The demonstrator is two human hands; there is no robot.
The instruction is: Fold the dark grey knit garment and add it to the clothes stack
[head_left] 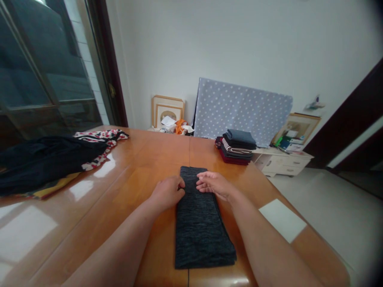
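A dark grey, streaky-patterned folded garment (200, 227) lies lengthwise in front of me as a long flat strip, wider at the near end. What kind of garment it is does not show. At its left edge, toward the far end, my left hand (169, 192) has its fingers curled in, with thumb and fingertips at the cloth's edge. Across from it, my right hand (215, 185) rests over the right edge, fingers stretched out and slightly spread on the cloth.
The glossy wooden table (149, 155) carries a pile of loose dark and patterned clothes (54, 159) at left. A stack of folded clothes (237, 147) stands at its far right edge. A pale sheet (283, 219) lies at right. Behind are a dotted cloth cover (239, 105) and a white cabinet (284, 163).
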